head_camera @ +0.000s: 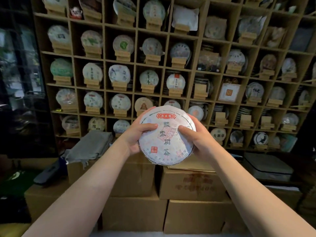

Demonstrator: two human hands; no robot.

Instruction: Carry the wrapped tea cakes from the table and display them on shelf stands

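2 hands had the wrapped tea cake pinned between them, face toward the camera, held up in the air in front of the shelves and not resting on anything. Left hand was curled round the left edge with the thumb pressed flat across the printed paper, and the right hand mirrored it on the other side, thumb on the front and the rest of the fingers tucked behind where I couldn't see them. Below and just past the cake sat a stack of cardboard boxes, with a folded grey cloth lying on top of the ones to the left. Behind all that was the big wooden shelf grid, nearly every cubby already showing a round cake propped on a little wooden stand. So I'd call this the carry step, pretty much at the shelf, with placing not yet done. A few stands to the right looked bare at the front, like the empty stand in the lower rows and another a row above, though flat stacks seemed to sit behind them. My guess for the next move: pick 1 of those, reach over the boxes, tip the cake back a little and seat its bottom edge on the stand's lip before letting go. Paper wrap looked slippery-ish, so both hands made sense.
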